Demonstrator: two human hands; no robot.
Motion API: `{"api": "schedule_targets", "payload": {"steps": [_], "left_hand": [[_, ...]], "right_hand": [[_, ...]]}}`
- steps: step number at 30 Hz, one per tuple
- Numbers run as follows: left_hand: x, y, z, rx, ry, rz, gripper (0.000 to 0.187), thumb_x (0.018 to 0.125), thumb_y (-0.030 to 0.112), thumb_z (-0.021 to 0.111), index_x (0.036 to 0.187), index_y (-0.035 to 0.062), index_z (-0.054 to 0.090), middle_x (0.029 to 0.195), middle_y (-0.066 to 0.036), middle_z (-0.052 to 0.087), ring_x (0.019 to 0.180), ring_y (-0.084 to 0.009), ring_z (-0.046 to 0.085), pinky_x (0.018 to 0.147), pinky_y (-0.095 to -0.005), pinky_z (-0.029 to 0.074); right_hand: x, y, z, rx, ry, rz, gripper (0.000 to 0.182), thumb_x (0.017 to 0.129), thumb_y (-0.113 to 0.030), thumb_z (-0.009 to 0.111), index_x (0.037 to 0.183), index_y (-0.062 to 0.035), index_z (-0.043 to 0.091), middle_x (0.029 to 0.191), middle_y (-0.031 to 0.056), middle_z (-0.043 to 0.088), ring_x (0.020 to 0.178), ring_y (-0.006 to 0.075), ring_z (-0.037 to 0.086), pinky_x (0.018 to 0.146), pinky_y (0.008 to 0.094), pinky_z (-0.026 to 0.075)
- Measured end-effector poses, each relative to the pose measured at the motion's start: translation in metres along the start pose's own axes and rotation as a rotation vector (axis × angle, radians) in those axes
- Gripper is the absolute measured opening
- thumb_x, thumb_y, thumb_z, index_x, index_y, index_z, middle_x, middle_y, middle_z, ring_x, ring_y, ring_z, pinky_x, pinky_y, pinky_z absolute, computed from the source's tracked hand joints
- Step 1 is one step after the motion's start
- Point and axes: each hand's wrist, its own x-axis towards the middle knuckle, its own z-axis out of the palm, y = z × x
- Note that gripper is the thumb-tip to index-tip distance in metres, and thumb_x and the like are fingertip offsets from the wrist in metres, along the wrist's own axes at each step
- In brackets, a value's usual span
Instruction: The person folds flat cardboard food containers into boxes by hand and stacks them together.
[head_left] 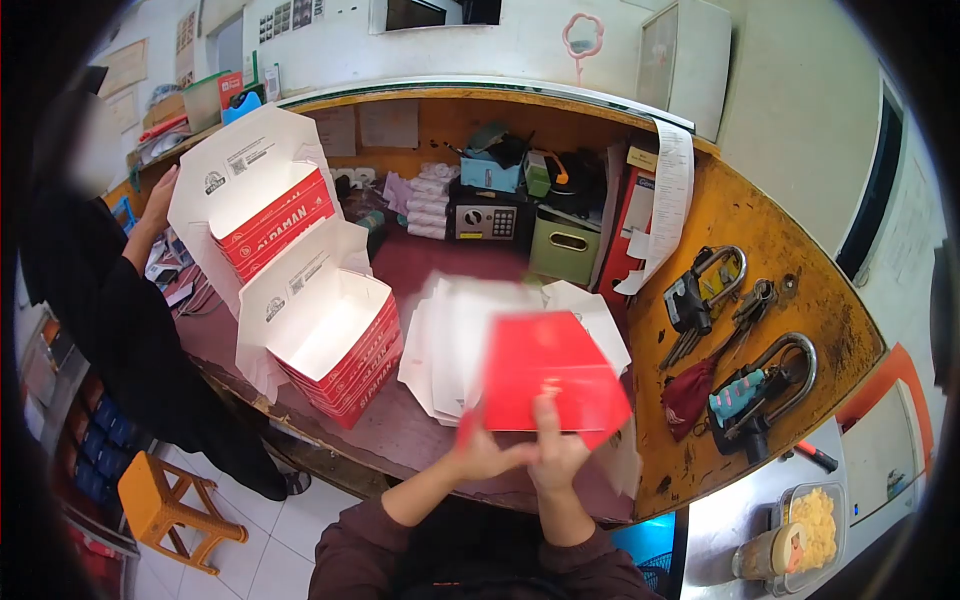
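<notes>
Red carton (548, 370), held.
Left hand (485, 456) and right hand (556, 456) grip its near edge, probably for steadiness; boxes (352, 372) nest, probably saving space.

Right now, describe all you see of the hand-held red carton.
The red carton looks like thin, smooth card, creased into panels, with a pale mark near its lower edge. It tilts over white card pieces. The right hand grips its near edge, a digit on its face; the left hand is at its lower-left corner, contact unclear. Blur hides how far it's folded.
</notes>
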Motion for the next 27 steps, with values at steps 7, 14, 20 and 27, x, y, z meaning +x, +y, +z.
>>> {"api": "schedule_targets", "payload": {"steps": [7, 14, 20, 27], "left_hand": [[0.035, 0.043, -0.029, 0.278, 0.235, -0.129, 0.022, 0.08, 0.007, 0.059, 0.1, -0.0023, 0.056, 0.092, -0.008, 0.06, 0.084, -0.012, 0.057, 0.074, -0.0251, 0.045], [0.019, 0.019, -0.016, 0.338, 0.143, -0.18, 0.028, 0.083, 0.001, 0.055, 0.11, -0.0014, 0.047, 0.088, -0.009, 0.06, 0.08, -0.0156, 0.06, 0.067, -0.0261, 0.049], [0.02, 0.014, -0.011, -0.047, 0.175, -0.171, 0.022, 0.092, 0.016, 0.041, 0.106, 0.0015, 0.047, 0.095, -0.01, 0.056, 0.074, -0.0161, 0.058, 0.06, -0.0272, 0.048], [0.004, 0.018, -0.034, -0.561, 0.401, -0.352, 0.034, 0.087, 0.04, 0.037, 0.088, 0.0099, 0.053, 0.1, -0.006, 0.053, 0.097, -0.0187, 0.047, 0.085, -0.0377, 0.034]], "right_hand": [[0.05, -0.007, -0.063, 0.789, -0.165, 0.691, 0.032, 0.088, -0.016, 0.047, 0.114, 0.0017, 0.047, 0.108, 0.0113, 0.055, 0.096, 0.0182, 0.055, 0.079, 0.0304, 0.046], [-0.002, 0.035, -0.011, 0.221, 0.315, 0.149, 0.029, 0.083, -0.005, 0.056, 0.11, -0.0001, 0.046, 0.1, 0.0096, 0.057, 0.091, 0.0182, 0.056, 0.08, 0.0296, 0.047], [0.012, 0.015, -0.01, 0.848, 0.024, 0.611, 0.031, 0.081, -0.003, 0.058, 0.11, -0.0114, 0.049, 0.087, 0.0011, 0.056, 0.063, 0.0089, 0.045, 0.054, 0.0229, 0.039], [0.01, -0.005, 0.012, 0.357, 0.103, 0.242, 0.048, 0.075, 0.005, 0.059, 0.119, -0.0053, 0.043, 0.111, 0.0075, 0.052, 0.102, 0.0172, 0.05, 0.088, 0.0314, 0.04]]}}
